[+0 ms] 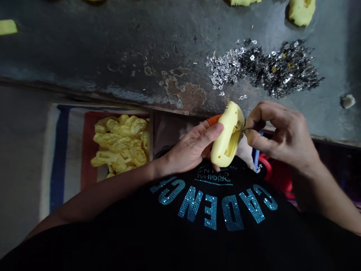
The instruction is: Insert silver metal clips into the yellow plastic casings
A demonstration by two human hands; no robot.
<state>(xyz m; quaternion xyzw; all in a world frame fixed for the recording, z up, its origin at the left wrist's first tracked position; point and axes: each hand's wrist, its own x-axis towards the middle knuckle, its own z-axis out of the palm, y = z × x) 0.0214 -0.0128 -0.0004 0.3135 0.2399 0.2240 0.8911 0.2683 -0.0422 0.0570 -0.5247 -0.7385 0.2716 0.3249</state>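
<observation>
My left hand (191,146) is wrapped round a pale yellow plastic shell (228,136), holding it upright just below the table's edge, its hollow side facing right. My right hand (279,133) is closed in a pinch against the shell's right side, thumb and forefinger pressed on something very small that I cannot make out. A heap of small shiny metal pieces (265,67) lies on the dark grey table (113,49) just beyond my right hand.
A box of several yellow plastic shells (121,145) sits low at my left on a striped sack (64,150). More yellow shells (301,11) lie at the table's far edge. A red object (278,175) lies under my right wrist.
</observation>
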